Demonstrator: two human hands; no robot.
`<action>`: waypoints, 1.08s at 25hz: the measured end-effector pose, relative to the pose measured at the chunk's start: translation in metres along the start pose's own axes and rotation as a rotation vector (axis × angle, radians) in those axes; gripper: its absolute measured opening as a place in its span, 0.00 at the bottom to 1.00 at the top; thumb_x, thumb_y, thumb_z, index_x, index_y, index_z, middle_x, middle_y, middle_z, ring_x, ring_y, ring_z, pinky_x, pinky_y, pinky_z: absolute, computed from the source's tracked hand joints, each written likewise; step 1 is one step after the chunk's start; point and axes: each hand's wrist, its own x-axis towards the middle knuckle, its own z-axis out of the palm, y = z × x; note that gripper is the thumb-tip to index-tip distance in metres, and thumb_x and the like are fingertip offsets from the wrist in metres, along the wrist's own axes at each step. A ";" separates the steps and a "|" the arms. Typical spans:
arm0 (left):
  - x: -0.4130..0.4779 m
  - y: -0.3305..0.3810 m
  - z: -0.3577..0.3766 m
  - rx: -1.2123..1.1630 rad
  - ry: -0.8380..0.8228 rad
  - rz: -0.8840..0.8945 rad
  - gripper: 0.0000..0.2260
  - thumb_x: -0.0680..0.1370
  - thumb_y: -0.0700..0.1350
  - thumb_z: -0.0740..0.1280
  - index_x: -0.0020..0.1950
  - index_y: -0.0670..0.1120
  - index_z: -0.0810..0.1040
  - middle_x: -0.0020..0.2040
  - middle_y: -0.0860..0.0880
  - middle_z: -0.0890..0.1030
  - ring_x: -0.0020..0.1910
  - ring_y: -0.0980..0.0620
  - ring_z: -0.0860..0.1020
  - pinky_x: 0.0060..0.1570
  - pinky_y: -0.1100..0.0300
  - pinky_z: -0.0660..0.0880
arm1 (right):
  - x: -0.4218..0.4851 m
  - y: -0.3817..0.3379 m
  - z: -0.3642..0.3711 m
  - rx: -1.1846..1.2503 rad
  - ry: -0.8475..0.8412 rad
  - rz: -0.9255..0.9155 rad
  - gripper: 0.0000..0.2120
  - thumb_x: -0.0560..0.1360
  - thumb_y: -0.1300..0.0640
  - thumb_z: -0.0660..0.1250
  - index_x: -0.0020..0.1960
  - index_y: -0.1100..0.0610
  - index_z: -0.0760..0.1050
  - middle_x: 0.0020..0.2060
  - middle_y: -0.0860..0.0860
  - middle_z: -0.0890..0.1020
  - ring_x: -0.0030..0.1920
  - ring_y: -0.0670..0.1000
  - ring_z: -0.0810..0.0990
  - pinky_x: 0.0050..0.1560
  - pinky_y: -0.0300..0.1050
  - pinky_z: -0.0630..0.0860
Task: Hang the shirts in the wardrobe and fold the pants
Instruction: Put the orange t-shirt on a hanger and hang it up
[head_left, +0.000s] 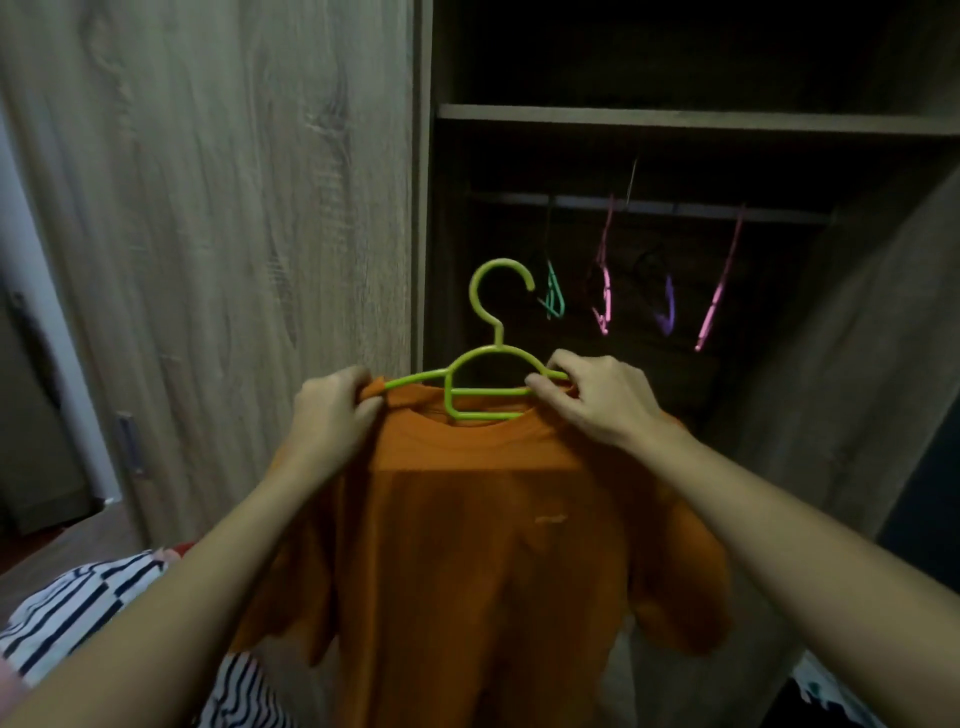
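Note:
An orange T-shirt (483, 545) hangs in front of me with a green plastic hanger (488, 358) pushed through its neck hole, hook upward. My left hand (332, 410) pinches the shirt's left shoulder fabric over the hanger's left arm. My right hand (592, 395) grips the hanger's right arm together with the collar. Behind stands the open wardrobe with its dark rail (649, 205) under a shelf (675, 122).
Several empty hangers, teal (553, 293), pink (602, 280), purple (667, 312) and pink (719, 291), hang from the rail. A closed wooden wardrobe door (234, 234) fills the left. Black-and-white striped cloth (78, 618) lies at lower left.

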 end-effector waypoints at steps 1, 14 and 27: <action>0.002 -0.004 -0.004 0.031 0.028 -0.024 0.05 0.73 0.40 0.69 0.38 0.42 0.76 0.37 0.38 0.80 0.41 0.37 0.78 0.38 0.52 0.68 | -0.002 0.007 -0.002 0.049 -0.083 0.021 0.22 0.74 0.32 0.50 0.52 0.47 0.70 0.36 0.43 0.75 0.38 0.42 0.75 0.36 0.37 0.69; 0.023 -0.059 -0.070 -0.012 -0.228 -0.061 0.15 0.74 0.51 0.70 0.35 0.41 0.79 0.26 0.47 0.72 0.28 0.52 0.70 0.29 0.58 0.64 | -0.044 0.072 0.001 0.766 -0.362 0.487 0.10 0.76 0.51 0.62 0.48 0.56 0.77 0.39 0.54 0.81 0.36 0.44 0.82 0.36 0.36 0.77; 0.030 -0.046 -0.090 -0.180 -0.265 0.025 0.17 0.75 0.52 0.68 0.32 0.42 0.76 0.24 0.52 0.69 0.25 0.58 0.68 0.25 0.67 0.62 | 0.000 0.001 -0.013 0.475 -0.078 0.069 0.08 0.80 0.49 0.54 0.50 0.42 0.72 0.41 0.43 0.78 0.41 0.37 0.77 0.40 0.30 0.70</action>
